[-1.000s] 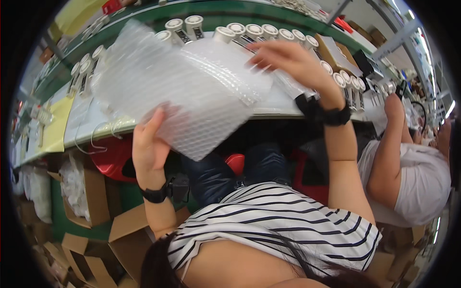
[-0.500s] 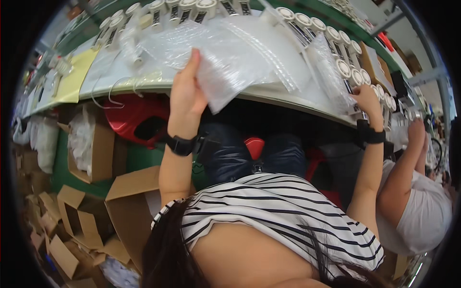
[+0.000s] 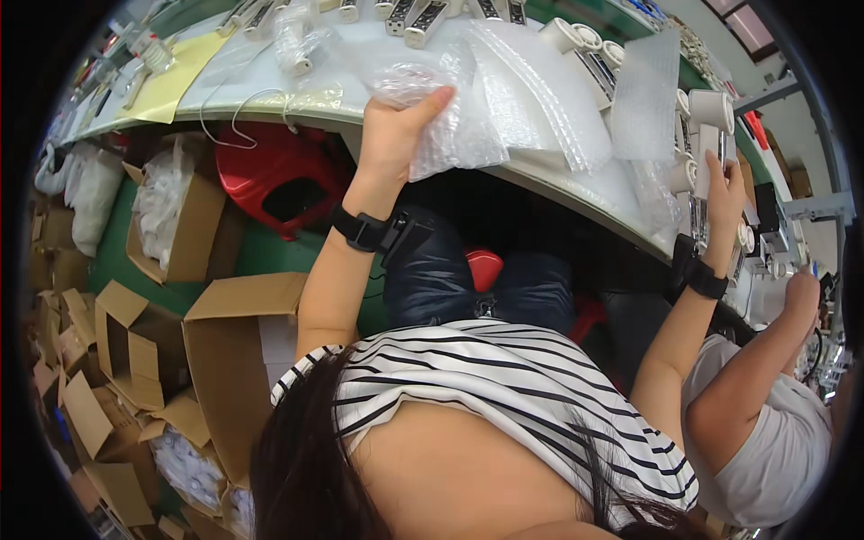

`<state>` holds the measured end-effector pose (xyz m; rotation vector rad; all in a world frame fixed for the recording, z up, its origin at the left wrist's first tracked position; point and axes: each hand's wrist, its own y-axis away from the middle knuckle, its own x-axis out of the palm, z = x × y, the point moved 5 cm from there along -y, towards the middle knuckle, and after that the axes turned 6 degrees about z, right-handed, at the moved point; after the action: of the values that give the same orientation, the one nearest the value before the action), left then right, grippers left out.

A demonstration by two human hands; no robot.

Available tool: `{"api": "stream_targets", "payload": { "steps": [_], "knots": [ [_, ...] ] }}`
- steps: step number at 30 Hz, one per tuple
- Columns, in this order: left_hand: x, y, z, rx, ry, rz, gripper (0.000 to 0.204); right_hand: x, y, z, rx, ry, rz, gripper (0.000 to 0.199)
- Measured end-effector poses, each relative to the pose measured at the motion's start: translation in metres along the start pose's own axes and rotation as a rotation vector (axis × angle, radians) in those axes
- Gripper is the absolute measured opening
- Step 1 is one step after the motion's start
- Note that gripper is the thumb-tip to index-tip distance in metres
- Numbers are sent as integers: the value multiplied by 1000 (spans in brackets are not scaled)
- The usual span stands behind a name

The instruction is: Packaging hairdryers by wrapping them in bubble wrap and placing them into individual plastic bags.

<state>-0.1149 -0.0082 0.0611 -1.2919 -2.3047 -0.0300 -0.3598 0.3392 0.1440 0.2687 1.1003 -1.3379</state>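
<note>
My left hand (image 3: 400, 130) is closed on a clear plastic bubble-wrap bag (image 3: 463, 135), thumb on top, over the table's near edge. At the right, my right hand (image 3: 723, 193) has its fingers around the pale body of a white round-headed device (image 3: 711, 112). Its wide round end points away from me, above the other devices there. Between my hands lie more bubble-wrap sheets (image 3: 531, 103). A white foam-like sheet (image 3: 645, 99) stands near my right hand.
Several similar devices (image 3: 427, 22) line the table's back. A wrapped bundle (image 3: 297, 40) and yellow paper (image 3: 175, 76) lie left. A red stool (image 3: 279, 180) and open cardboard boxes (image 3: 238, 337) stand below. A co-worker's arm (image 3: 756, 360) is at my right.
My left hand has gone right with the bubble-wrap bag, which is now more bunched. My right hand has gone from the row of devices to holding one up. The view has shifted.
</note>
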Motion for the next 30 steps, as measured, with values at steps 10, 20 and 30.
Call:
{"api": "stream_targets", "payload": {
  "steps": [10,20,30],
  "knots": [
    [-8,37,-33,-69,-565,405,48,-39,57,72,-139,-930,102,42],
    [-6,68,-47,-478,-252,874,46,69,124,213,-954,-742,953,36],
    [-51,76,-46,-611,-719,689,32,103,107,193,-332,-956,1244,42]
  ]
}}
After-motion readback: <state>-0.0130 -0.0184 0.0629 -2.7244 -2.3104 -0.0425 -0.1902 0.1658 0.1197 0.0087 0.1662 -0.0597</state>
